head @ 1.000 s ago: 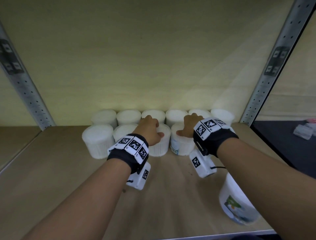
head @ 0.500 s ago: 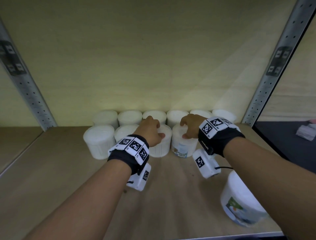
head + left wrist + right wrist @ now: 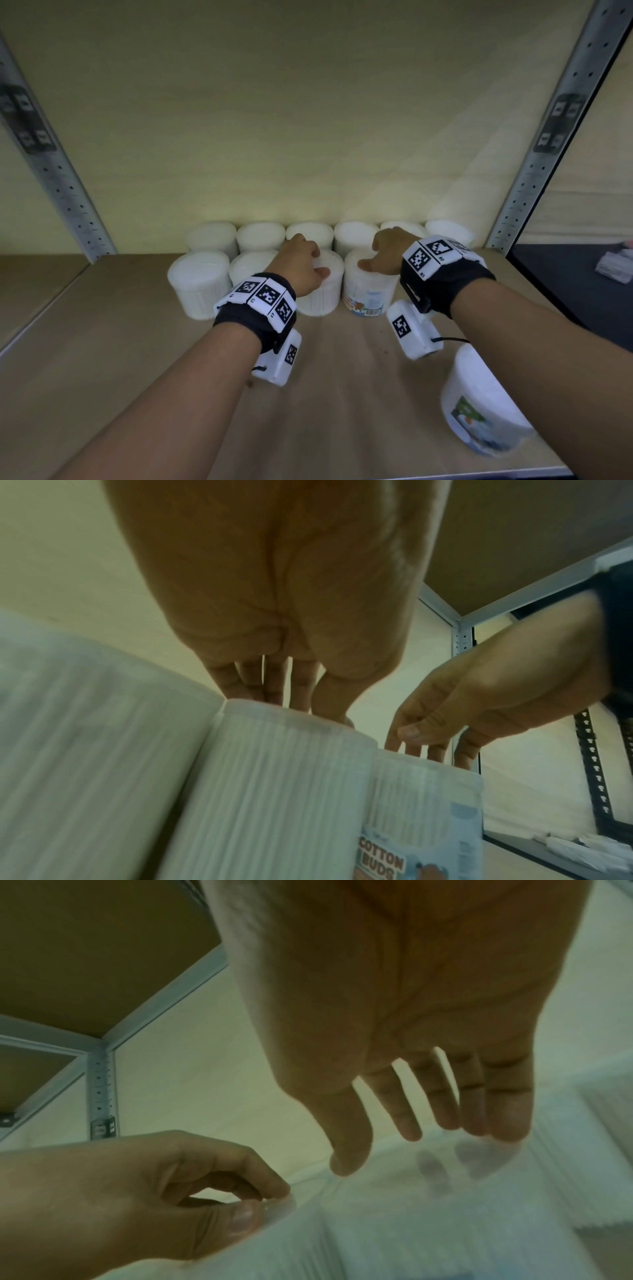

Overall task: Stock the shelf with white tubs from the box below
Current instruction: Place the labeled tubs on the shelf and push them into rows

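Note:
Two rows of white ribbed tubs stand at the back of the wooden shelf. My left hand lies over the third front-row tub, fingers curled on its lid and thumb pinching the front rim; the pinch shows in the right wrist view. My right hand hovers over the fourth front-row tub, whose "Cotton Buds" label faces me. Its fingers hang nearly straight, tips at the lid. Another labelled tub stands under my right forearm.
Perforated metal uprights frame the bay, and a board closes it overhead. Bare shelf board lies to the left and in front of the tubs. A dark surface with small packets lies beyond the right upright.
The right-hand tub has turned so its label faces front, and the right fingers have straightened off its rim. The left hand has stayed on its tub.

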A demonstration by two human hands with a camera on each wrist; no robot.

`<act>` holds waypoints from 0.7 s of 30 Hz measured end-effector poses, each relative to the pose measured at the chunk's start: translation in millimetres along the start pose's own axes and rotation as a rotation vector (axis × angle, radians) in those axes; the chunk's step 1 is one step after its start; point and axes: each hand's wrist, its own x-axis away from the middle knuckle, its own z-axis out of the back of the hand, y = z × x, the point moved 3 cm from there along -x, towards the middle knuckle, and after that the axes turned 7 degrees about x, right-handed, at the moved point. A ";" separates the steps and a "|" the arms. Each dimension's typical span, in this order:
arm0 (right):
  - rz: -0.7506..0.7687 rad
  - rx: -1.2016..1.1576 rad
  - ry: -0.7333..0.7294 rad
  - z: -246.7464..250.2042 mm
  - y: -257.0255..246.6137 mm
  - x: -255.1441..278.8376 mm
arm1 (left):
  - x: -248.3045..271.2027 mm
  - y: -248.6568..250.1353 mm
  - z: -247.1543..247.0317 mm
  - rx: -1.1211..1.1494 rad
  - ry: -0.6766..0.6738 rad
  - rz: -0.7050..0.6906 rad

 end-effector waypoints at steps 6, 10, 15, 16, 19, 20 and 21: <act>0.001 0.083 0.009 -10.6 -4.7 1.7 | 0.6 -0.2 -0.6 0.007 0.002 -0.001; 0.037 0.097 0.004 -6.0 -4.7 3.6 | 0.5 -0.8 -0.8 0.016 0.002 -0.001; 0.076 0.083 -0.084 2.1 -5.1 5.7 | 0.9 -0.5 -1.1 0.022 0.001 -0.003; 0.085 0.069 -0.113 3.0 -4.6 5.9 | 1.1 -0.3 -1.0 0.021 0.002 -0.003; 0.135 0.006 -0.112 4.6 -3.3 7.1 | 1.1 0.0 -0.6 0.020 0.002 -0.002; 0.149 0.001 -0.103 5.2 -2.9 7.5 | 1.0 0.1 -0.5 0.017 0.002 -0.002; 0.160 0.003 -0.099 4.6 -2.2 7.5 | 0.7 0.2 -0.4 0.015 0.002 -0.002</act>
